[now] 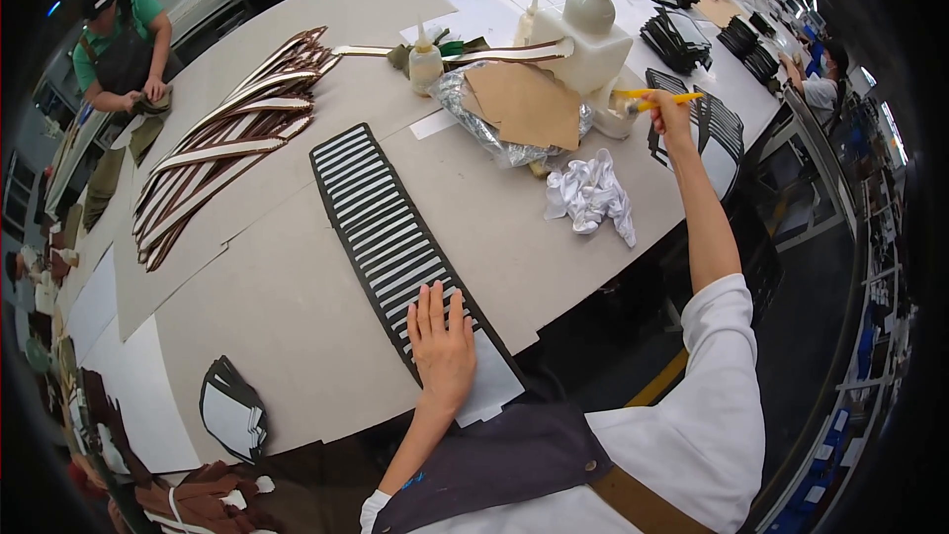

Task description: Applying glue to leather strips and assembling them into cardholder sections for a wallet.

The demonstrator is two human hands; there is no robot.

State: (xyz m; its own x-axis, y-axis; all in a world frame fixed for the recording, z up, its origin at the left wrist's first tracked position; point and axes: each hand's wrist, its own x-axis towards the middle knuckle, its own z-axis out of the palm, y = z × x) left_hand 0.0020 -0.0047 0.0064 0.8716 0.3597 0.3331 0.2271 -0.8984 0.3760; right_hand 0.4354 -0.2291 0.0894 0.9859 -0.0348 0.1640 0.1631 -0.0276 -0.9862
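My left hand [443, 351] lies flat, fingers stretched, on the near part of a long panel [374, 200]. This panel has a dark border and rows of dark and pale stripes, with a plain pale piece at its near end. Out to the right, my right hand [672, 121] is closed round a yellow-handled brush [686, 97]. Its lower end reaches toward a cloudy jar [615, 121]; the tip is hard to make out. Beside the jar stands a big white squeeze bottle [585, 35] with a long nozzle.
A crumpled white cloth [593, 196] and a plastic bag topped by a brown sheet [524, 104] lie mid-table. Brown-and-white strips [227, 143] are heaped left. Dark-edged pieces [232, 410] lie near left; more striped panels [717, 138] lie right. A person [124, 44] works far left.
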